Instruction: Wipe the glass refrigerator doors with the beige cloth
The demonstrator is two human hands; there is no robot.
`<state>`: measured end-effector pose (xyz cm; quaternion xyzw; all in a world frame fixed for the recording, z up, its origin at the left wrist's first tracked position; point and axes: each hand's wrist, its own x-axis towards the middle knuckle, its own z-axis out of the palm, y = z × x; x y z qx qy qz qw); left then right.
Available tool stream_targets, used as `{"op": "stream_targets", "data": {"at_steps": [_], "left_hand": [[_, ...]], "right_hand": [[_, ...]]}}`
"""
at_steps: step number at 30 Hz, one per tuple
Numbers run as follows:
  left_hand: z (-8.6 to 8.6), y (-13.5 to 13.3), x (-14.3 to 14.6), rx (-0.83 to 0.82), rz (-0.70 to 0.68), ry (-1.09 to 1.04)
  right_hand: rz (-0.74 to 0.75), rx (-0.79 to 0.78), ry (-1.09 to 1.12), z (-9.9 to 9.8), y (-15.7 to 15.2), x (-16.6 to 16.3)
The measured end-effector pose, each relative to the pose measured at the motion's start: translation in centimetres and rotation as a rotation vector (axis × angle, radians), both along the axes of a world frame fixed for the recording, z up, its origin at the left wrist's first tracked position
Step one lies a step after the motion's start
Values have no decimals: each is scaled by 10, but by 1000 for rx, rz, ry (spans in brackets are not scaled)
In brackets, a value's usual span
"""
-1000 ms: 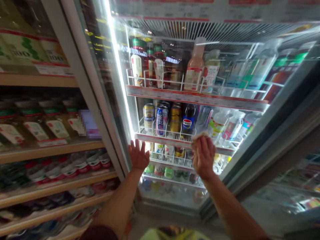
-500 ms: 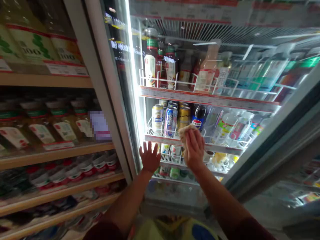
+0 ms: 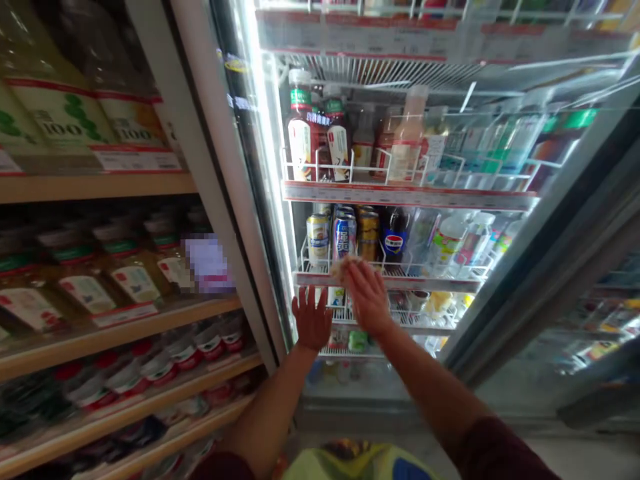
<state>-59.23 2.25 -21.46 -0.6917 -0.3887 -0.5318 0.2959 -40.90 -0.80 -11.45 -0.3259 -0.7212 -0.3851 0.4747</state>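
My right hand [image 3: 369, 298] presses a pale, crumpled cloth [image 3: 342, 268] with its fingers, against what looks like the glass door [image 3: 470, 100] of a lit drinks fridge. The cloth sits in front of the middle shelf, near the lower part of the cans. To its left, my left hand [image 3: 313, 320] holds nothing; its fingers are spread and the palm faces the glass. Behind the glass stand a white-and-gold can [image 3: 318, 239], a blue-and-purple can [image 3: 345, 233], gold cans [image 3: 369, 235] and a dark cola bottle [image 3: 395, 233].
Wooden shelves [image 3: 100, 337] with bottles of pale juice [image 3: 133, 273] run along the left. A metal frame [image 3: 215, 173] divides them from the fridge. A thick dark door frame [image 3: 560, 220] slants down at the right. Wire racks with bottles [image 3: 300, 143] fill the upper fridge shelf.
My right hand and the cloth have moved left across the glass, closer to my left hand. My left hand sits slightly further right in view, and the camera view has shifted.
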Motion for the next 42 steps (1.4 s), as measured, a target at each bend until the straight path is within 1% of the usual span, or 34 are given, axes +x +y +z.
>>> {"op": "stream_targets", "data": {"at_steps": [2,3,4,5,6,7,9,10,11,12,13,15,17,18,19,20,21,22,24,25,26,27,28,29,31,33,34,35,36,37,39,41,42], "left_hand": [[3,-7,-5,-15,-26,18],[5,-10,-8,-25,-38,29],[5,-12,-11,-33,-47,38],[6,-14,-15,-38,-51,45],[6,-15,-18,-40,-50,49],[6,-14,-21,-40,-44,48],[4,-8,-25,-49,-16,41],[2,-4,-26,-54,4,35],[0,1,-26,-58,25,30],[-2,6,-25,-58,45,25],[-5,10,-24,-53,63,19],[-10,17,-22,-30,89,9],[-14,21,-21,5,91,7],[-15,23,-21,23,85,10],[-15,23,-21,40,78,14],[-16,24,-22,53,70,19],[-16,24,-23,59,62,22],[-15,25,-24,58,54,22],[-14,25,-26,41,37,16],[-12,24,-27,30,26,13],[-10,23,-27,15,19,10],[-7,20,-26,-2,21,5],[-4,16,-25,-20,27,-2],[1,11,-23,-39,35,-11],[10,-3,-17,-81,48,-35],[16,-21,-5,-96,39,-41],[17,-30,3,-94,26,-28],[17,-39,14,-90,7,-4],[16,-47,28,-86,-18,26],[14,-54,46,-89,-52,60],[9,-64,90,-132,-156,132],[7,-72,146,-252,-339,209],[6,-75,177,-326,-439,246]], "right_hand": [[66,-59,-173,-32,-6,2],[75,-89,-229,-42,-8,8],[69,-119,-260,-46,-10,16],[45,-137,-249,-43,-11,27],[10,-144,-204,-34,-10,38],[-35,-133,-120,-21,-8,49],[-114,-39,102,8,-2,66],[-136,17,198,18,1,70],[-144,63,266,23,3,71],[-141,87,302,21,3,68],[-132,88,300,12,2,62],[-104,20,199,-21,-4,49],[-41,-81,-50,-58,-11,40],[-4,-135,-159,-70,-14,39],[15,-172,-232,-78,-16,41],[17,-192,-259,-78,-17,45],[-1,-191,-235,-73,-16,52],[-35,-168,-165,-63,-14,60],[-113,-73,36,-38,-8,76],[-143,-21,135,-27,-5,83],[-163,20,215,-21,-3,88],[-172,45,260,-20,-2,92],[-173,51,269,-24,-3,96],[-168,43,251,-32,-5,99],[-158,17,186,-56,-13,106],[-144,3,128,-75,-20,120],[-135,3,115,-79,-21,131],[-126,5,117,-77,-22,144],[-120,9,134,-70,-21,160],[-114,22,165,-60,-19,176],[-88,66,232,-33,-15,207],[-30,86,226,-9,-16,232],[5,69,186,0,-20,241]]}}
